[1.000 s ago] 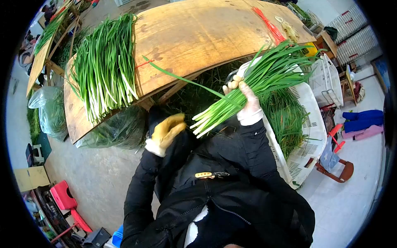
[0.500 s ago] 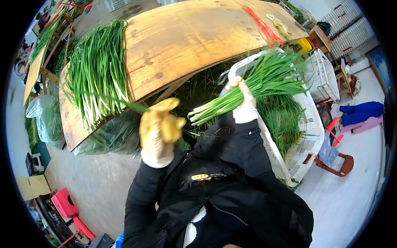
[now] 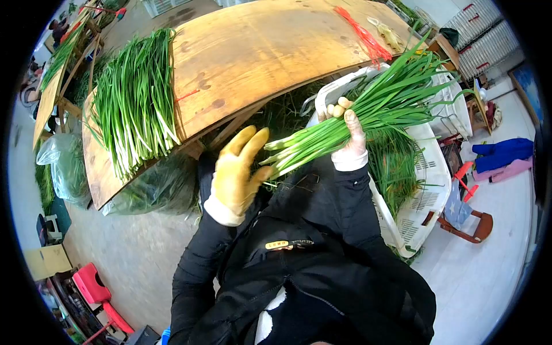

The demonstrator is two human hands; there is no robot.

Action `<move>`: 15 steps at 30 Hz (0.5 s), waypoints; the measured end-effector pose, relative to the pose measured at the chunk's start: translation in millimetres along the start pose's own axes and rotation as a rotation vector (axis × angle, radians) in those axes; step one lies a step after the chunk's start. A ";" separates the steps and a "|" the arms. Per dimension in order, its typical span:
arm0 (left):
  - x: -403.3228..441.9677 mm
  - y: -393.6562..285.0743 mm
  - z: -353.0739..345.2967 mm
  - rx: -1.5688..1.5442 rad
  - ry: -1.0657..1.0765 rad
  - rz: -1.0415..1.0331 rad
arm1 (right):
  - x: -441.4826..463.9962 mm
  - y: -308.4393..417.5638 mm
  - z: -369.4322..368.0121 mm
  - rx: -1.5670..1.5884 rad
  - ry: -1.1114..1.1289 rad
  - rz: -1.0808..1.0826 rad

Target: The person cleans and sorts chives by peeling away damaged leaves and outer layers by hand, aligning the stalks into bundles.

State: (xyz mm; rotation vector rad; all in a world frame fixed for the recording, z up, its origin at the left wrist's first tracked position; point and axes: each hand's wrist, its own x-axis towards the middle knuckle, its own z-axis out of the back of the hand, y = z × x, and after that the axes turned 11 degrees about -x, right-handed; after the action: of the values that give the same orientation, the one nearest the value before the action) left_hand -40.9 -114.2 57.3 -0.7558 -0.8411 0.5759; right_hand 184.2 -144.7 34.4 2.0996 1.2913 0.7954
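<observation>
My right hand (image 3: 352, 141) is wrapped round a bunch of garlic chives (image 3: 397, 100), whose leaves fan out to the upper right. The pale stem ends point down and left toward my left hand (image 3: 236, 169). That hand wears a yellow-coated glove, its fingers spread, with the thumb right beside the stem ends; whether it touches them I cannot tell. A thick row of chives (image 3: 135, 98) lies on the left part of the wooden table (image 3: 253, 52). Below my right forearm, more loose chives (image 3: 391, 164) fill a white plastic crate (image 3: 428, 178).
Red ties (image 3: 363, 34) and a pale glove (image 3: 385, 33) lie at the table's far right. Full plastic bags (image 3: 66, 167) stand under and beside its left end. A wooden stool (image 3: 474, 227) is right of the crate. Other people are at a table far left.
My left hand has moved from the table side toward the stem ends and spread its fingers; the green leaf trailing from it is gone. The bunch in my right hand has shifted slightly up and right.
</observation>
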 end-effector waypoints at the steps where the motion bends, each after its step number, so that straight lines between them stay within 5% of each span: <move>1: 4.4 1.1 -8.0 -0.043 0.060 0.041 | -0.5 -0.3 -1.4 0.000 0.003 -0.004; 3: -2.3 21.1 -23.8 -0.696 0.232 0.291 | -3.6 -0.9 -2.6 -0.026 0.121 -0.009; 4: 2.7 32.9 -17.1 -0.619 0.474 0.354 | -6.6 2.0 -3.0 -0.063 0.090 -0.062; 7: -8.2 52.6 -14.7 -1.035 0.404 0.567 | -6.0 4.7 1.4 -0.084 0.174 -0.198; 15: -29.2 70.1 -27.0 -1.031 0.130 0.563 | -9.3 -16.4 11.7 0.070 -0.034 -0.376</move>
State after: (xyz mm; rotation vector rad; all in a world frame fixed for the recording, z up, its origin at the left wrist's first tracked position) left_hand -45.6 -102.2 -22.2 -1.9914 -0.7767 0.5555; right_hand 179.6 -148.4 13.1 1.8299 1.6487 0.5556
